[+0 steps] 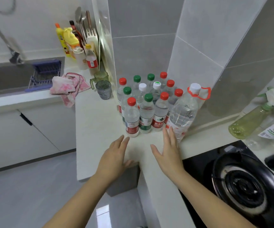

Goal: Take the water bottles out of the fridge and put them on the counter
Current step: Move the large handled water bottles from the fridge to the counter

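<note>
On the white tabletop [96, 129] the released left hand [114, 153] and right hand [169, 152] hold nothing, yet one nudge may topple the crowded clear plastic bottles [147, 112]

Both bare forearms were extended forward from the lower edge of the view, angled slightly towards each other. The left hand [114, 155] was held open, its fingers straight and close together, the thumb dropped below the palm. The right hand [170, 151] was likewise held open, fingers straight and pointed forward, thumb spread towards the left hand. The two hands were set side by side, apart.
</note>
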### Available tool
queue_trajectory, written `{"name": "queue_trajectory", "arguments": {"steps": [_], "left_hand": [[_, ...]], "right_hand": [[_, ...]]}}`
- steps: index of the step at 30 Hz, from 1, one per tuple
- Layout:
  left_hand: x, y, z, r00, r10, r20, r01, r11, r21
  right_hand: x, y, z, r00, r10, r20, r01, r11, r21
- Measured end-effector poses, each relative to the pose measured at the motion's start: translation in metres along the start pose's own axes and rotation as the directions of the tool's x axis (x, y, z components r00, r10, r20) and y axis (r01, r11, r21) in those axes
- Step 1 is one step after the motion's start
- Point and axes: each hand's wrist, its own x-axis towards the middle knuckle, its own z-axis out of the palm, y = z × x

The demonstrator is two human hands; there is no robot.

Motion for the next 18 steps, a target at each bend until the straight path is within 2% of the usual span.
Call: {"name": "queue_trajectory", "arguments": {"steps": [4, 7, 11, 18], "left_hand": [[-0.051, -0.03, -0.013, 0.989, -0.117, -0.091, 0.121, 0.992, 0.046], [-0.093, -0.054, -0.022, 0.965, -0.189, -0.184, 0.202, 0.978, 0.055], [-0.159, -0.083, -0.033, 0.921, -0.291, -0.258, 0.311, 0.95, 0.04], [-0.304, -0.13, -0.055, 0.838, -0.419, -0.35, 0.464, 0.884, 0.053]], "right_hand": [[-0.011, -0.03, 0.014, 0.971, -0.129, 0.201, 0.175, 0.957, -0.231], [-0.023, -0.058, 0.03, 0.925, -0.235, 0.3, 0.328, 0.89, -0.316], [-0.053, -0.104, 0.058, 0.85, -0.35, 0.393, 0.486, 0.808, -0.333], [-0.147, -0.191, 0.107, 0.736, -0.473, 0.484, 0.636, 0.727, -0.257]]}}
